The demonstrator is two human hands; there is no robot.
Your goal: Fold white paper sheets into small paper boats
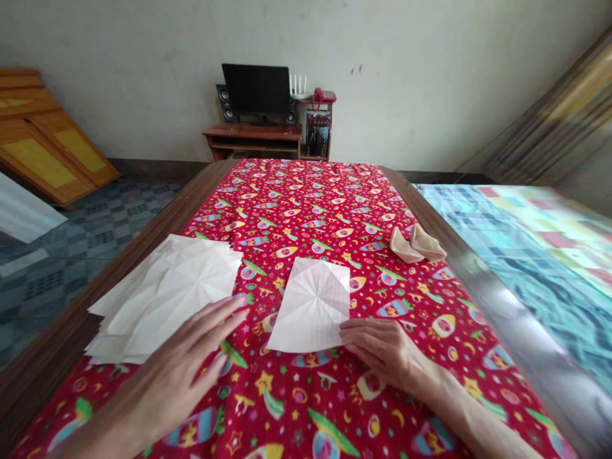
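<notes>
On my remote check through the head camera, I found a single creased sheet (310,306) lying on the red printed cloth (325,197), near the middle of its near part, its creases radiating from one point. The right hand (389,350) was at the sheet's near right corner, fingers pressed together and laid along the edge; I judged that this steadied the paper without covering the creases. Its thumb was not distinct, so I could not tell whether the corner was pinched. The left hand (172,363) was spread, fingers parted and holding nothing that I could see, reaching over the near side of the paper stack (167,293). I could not confirm contact there. The stack lay left of the sheet, loosely fanned and similarly creased, probably placed there to be in easy reach of that hand. Two folded paper pieces (415,243) sat farther off to the right, close together, likely set aside to keep them from being crushed by the forearm. Beyond the table's far end, a monitor (257,89) stood on a desk (258,132), well apart from the paper.
</notes>
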